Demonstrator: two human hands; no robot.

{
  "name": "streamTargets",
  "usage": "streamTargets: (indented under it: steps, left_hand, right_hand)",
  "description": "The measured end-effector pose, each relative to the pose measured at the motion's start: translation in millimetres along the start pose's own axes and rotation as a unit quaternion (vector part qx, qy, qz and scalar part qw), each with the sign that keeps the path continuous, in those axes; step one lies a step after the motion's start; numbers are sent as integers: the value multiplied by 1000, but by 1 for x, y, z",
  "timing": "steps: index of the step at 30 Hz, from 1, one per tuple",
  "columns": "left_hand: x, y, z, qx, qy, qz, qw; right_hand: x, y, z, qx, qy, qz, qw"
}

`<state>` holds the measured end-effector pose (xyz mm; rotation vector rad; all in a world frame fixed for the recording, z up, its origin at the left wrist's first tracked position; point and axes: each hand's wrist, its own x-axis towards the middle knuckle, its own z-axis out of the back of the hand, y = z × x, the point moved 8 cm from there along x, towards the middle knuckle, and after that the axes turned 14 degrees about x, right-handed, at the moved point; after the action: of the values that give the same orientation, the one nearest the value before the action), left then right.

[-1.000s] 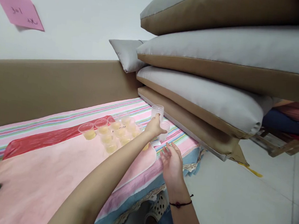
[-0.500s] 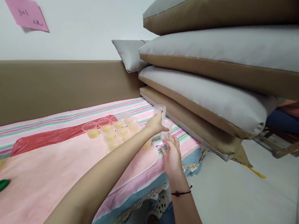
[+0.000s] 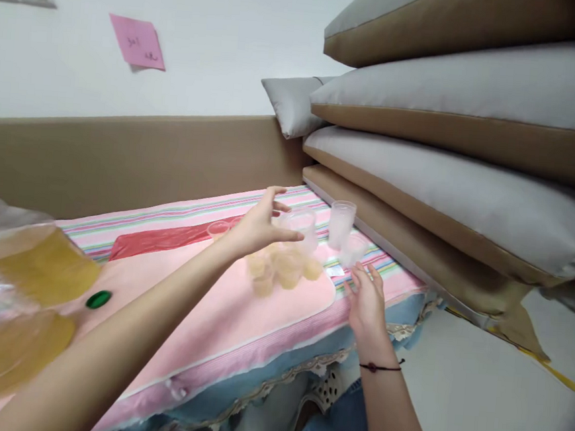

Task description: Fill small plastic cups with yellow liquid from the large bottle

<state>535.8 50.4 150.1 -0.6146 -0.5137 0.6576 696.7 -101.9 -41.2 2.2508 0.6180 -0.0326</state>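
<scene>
My left hand (image 3: 259, 230) is open, its thumb and fingers apart, over the cups of yellow liquid. Just beyond its fingertips stands a blurred clear plastic cup (image 3: 305, 229); contact is hard to judge. My right hand (image 3: 367, 305) is also open with its fingers bent upward, close to another clear cup (image 3: 354, 249). Between the two hands a taller clear cup or stack of cups (image 3: 341, 225) stands upright. Several cups of yellow liquid (image 3: 287, 268) stand close together on the pink mat (image 3: 199, 328), partly hidden by my left hand and arm.
Large clear jugs of yellow liquid (image 3: 28, 275) stand at left, near a green cap (image 3: 98, 299). A red plastic sheet (image 3: 160, 242) lies along the back. Stacked grey and brown cushions (image 3: 420, 179) border the right side. The bed's front edge (image 3: 254, 385) drops to the floor.
My left hand has come away from the tall clear cup and moved left, opening. My right hand stays near the clear cups. The view has turned left, bringing the jugs into sight.
</scene>
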Motion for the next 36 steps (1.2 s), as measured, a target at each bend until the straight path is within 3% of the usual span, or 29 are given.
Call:
streamTargets:
  steps: [6,9,12,21,25,28,30,32,34,36]
  left_hand:
    - [-76,96,63,31,-67,124,990]
    - [-110,132,71,51,-60,169,982]
    - [-134,155,64,58,-43,199,977]
    - [-155,175,20,44,-10,153,987]
    - [-157,174,17,28,-12,126,992]
    - [-160,165,29,23,-29,95,995]
    - [-163,156,50,38,-84,62,994]
    - [-173,147,81,88,-188,19,978]
    - [-191,138,113,183,-314,-37,931]
    - [-218,131,137,292,-425,-88,852]
  right_hand:
    - [-10,-5,-1,-9,8,-4,1000]
    - [-21,-11,-5,-13,25,-5,1000]
    - [-34,-17,-11,-18,43,-4,999]
    - [-57,-29,-23,-17,71,13,997]
    - [-61,-30,-28,-12,76,19,997]
    - [-64,-29,-30,-7,79,34,996]
    - [-68,-28,-33,-3,85,56,995]
    - [-76,-24,-38,1,109,107,988]
    - [-90,-19,-48,-9,158,183,970]
    - [-110,-16,-62,-36,223,261,939]
